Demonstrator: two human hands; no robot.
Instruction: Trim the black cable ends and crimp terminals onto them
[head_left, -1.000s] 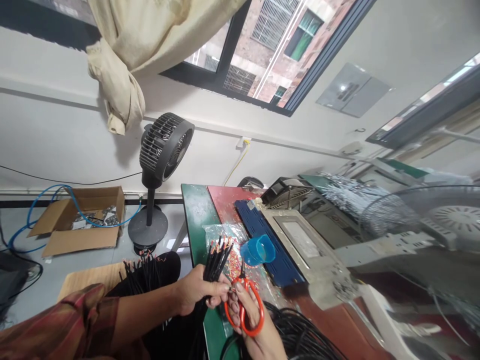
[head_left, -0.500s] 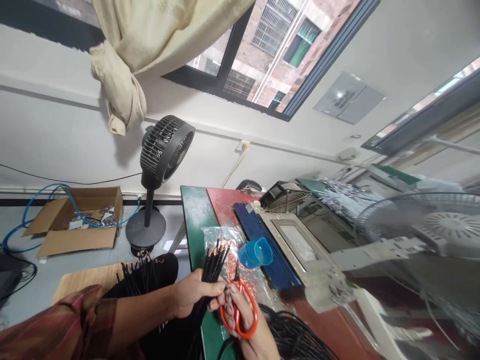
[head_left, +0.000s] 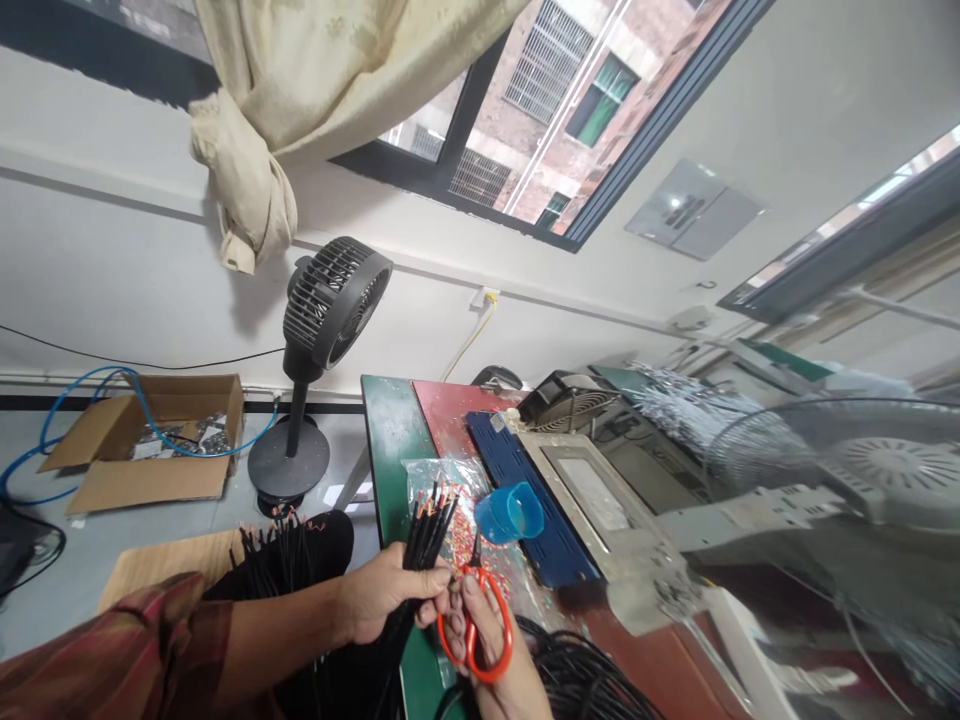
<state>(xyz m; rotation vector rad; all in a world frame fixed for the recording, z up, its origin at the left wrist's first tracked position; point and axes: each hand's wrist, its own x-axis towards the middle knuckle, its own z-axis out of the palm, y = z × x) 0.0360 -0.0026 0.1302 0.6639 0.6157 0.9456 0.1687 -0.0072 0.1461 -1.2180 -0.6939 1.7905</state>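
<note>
My left hand [head_left: 382,592] is closed round a bundle of black cables [head_left: 427,535], whose stripped ends with reddish wires point up. Right beside it, my right hand [head_left: 480,625] holds scissors [head_left: 501,648] with orange handles, their dark blades pointing up. The fingers of both hands meet at the side of the bundle, and what lies between the fingertips is too small to make out. More black cables with bare copper ends [head_left: 277,555] rest across my leg on the left. Behind the bundle, a clear plastic bag [head_left: 450,470] lies among many small coloured scraps.
A blue plastic cup [head_left: 510,512] stands by a blue panel and a beige machine [head_left: 589,485]. Coiled black cable [head_left: 585,675] lies right of my hands. A grey fan [head_left: 330,310] and an open cardboard box [head_left: 150,480] are on the floor. Another fan [head_left: 885,460] is at right.
The view has shifted slightly. Both hands keep nearly the same pose, with the cables and scissors still held.
</note>
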